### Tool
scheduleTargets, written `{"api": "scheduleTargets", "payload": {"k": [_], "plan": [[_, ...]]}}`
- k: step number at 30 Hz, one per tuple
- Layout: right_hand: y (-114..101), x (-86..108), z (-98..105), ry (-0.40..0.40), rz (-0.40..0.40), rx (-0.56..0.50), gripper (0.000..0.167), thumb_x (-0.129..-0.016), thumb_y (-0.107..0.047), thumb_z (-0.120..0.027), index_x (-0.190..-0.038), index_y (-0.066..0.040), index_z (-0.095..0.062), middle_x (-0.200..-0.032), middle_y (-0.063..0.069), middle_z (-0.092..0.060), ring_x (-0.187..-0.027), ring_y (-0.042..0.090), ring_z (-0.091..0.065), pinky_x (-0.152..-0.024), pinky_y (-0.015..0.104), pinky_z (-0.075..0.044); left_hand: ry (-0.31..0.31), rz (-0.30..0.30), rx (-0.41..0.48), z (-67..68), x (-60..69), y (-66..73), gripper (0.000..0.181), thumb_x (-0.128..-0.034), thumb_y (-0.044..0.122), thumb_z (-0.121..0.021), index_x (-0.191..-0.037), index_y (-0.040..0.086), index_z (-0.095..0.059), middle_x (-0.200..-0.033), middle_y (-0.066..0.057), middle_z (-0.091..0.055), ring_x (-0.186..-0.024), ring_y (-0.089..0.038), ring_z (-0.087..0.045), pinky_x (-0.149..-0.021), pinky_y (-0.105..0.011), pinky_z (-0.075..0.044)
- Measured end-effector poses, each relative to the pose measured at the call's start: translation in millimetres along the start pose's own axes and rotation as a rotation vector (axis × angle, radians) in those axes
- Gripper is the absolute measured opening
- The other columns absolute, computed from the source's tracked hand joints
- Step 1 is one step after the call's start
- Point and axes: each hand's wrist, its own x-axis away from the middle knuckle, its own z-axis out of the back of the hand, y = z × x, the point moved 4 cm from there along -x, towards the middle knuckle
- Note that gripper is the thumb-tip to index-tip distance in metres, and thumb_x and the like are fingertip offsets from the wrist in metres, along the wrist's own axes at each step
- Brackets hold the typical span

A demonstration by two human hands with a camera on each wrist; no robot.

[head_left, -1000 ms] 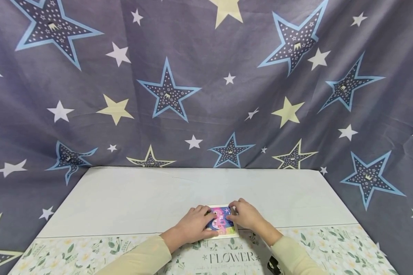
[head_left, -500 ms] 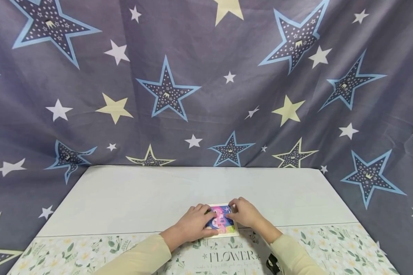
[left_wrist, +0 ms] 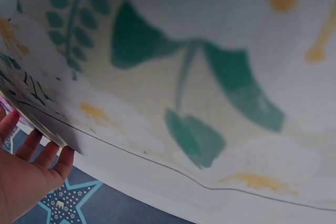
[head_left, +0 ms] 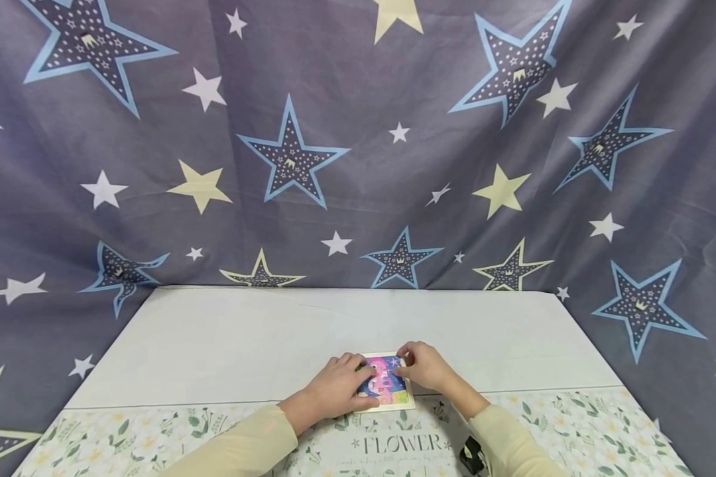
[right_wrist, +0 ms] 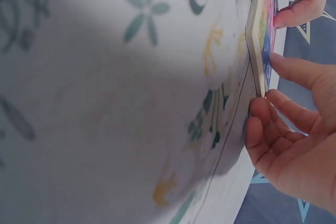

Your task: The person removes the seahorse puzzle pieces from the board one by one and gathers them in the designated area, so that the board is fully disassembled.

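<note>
The left hand point(head_left: 337, 387) grips the picture board point(head_left: 386, 384) at nine o'clock; the right hand point(head_left: 427, 366) pinches its two-o'clock corner; long axis indeterminate.

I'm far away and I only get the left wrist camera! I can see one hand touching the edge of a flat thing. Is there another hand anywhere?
Observer: Yes! The head view shows the right hand at the right side of the board, across from the left hand.
Child: Ooh! What's the picture on top? I can't see it properly.
Observer: There's a pink figure on it, with lots of blue around.
Child: Cool! My camera shows leaves on the cover too. Does it have any writing near the board?
Observer: Yes, the big word FLOWER is printed on the cover, on the person's side of the board.
</note>
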Motion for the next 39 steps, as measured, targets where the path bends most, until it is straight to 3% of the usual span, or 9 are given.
{"api": "scheduleTargets", "payload": {"k": [22, 39], "plan": [[-2.2, 0.7, 1.1, -0.003, -0.021, -0.041, 0.029, -0.076, -0.011, -0.076, -0.1, -0.004, -0.061, -0.077, 0.004, -0.052, -0.066, 0.014, -0.046, -0.053, 0.025, -0.039, -0.028, 0.015, 0.002, 1.5, -1.3, 0.7, 0.065, -0.0853, 0.07, -0.043, -0.133, 0.026, -0.05, -0.131, -0.001, -0.048, -0.121, -0.019, -0.044, -0.097, -0.042, -0.041], [-3.4, -1.2, 1.0, 0.007, -0.004, 0.004, 0.033, -0.074, -0.013, -0.079, -0.1, -0.004, -0.062, -0.077, 0.004, -0.054, -0.067, 0.014, -0.047, -0.055, 0.025, -0.04, -0.039, 0.023, 0.009, 1.7, -1.7, 0.1, 0.065, -0.085, 0.07, -0.043, -0.133, 0.026, -0.05, -0.131, -0.001, -0.048, -0.12, -0.019, -0.044, -0.098, -0.042, -0.04]]}}
